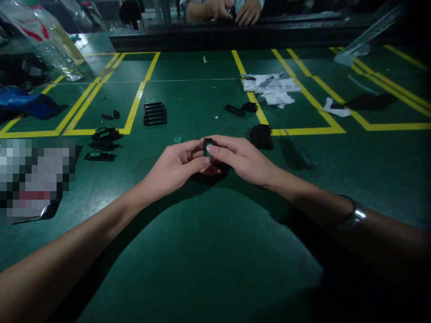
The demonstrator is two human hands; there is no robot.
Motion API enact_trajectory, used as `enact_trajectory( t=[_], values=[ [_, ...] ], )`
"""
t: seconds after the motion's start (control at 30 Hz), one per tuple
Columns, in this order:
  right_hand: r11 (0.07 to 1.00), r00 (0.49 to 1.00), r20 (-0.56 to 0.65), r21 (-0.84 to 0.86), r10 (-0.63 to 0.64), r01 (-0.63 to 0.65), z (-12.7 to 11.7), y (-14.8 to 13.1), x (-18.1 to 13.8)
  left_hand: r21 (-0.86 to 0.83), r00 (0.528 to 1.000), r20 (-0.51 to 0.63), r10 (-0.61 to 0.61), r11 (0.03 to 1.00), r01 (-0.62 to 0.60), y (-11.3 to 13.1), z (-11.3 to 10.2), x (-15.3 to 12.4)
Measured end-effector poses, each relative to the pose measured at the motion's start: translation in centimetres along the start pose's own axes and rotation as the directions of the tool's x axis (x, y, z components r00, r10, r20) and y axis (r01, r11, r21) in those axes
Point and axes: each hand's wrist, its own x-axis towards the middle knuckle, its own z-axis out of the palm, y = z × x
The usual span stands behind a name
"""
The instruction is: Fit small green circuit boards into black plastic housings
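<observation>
Both hands meet over the middle of the green table around a small black plastic housing (208, 141) with a green circuit board in it. My left hand (177, 163) grips the housing from the left, its thumb on the near end. From the right, my right hand (240, 157) holds the same piece, thumb pressed on the green board. The fingers hide most of the housing. Just beyond my left hand lies a loose green circuit board (178, 140). A stack of black housings (261, 136) sits close to my right hand.
Black housings with green boards (101, 156) lie at left; a row of black housings (155, 114) stands farther back. Torn white paper (272, 87), a plastic bottle (50, 40) and a blue object (28, 101) are on the table. Across it, another person's hands (235, 10) show.
</observation>
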Motion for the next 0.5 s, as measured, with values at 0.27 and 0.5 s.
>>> enact_trajectory(
  t=[0.27, 0.5],
  values=[
    [0.999, 1.0, -0.019, -0.034, 0.004, -0.004, 0.02, -0.15, -0.01, 0.009, 0.999, -0.048, 0.012, 1.0, -0.011, 0.08, 0.25, 0.06],
    [0.998, 1.0, -0.018, -0.065, -0.004, 0.003, -0.11, 0.06, -0.13, -0.007, 0.999, -0.039, 0.006, 1.0, -0.006, -0.06, 0.18, 0.08]
  ],
)
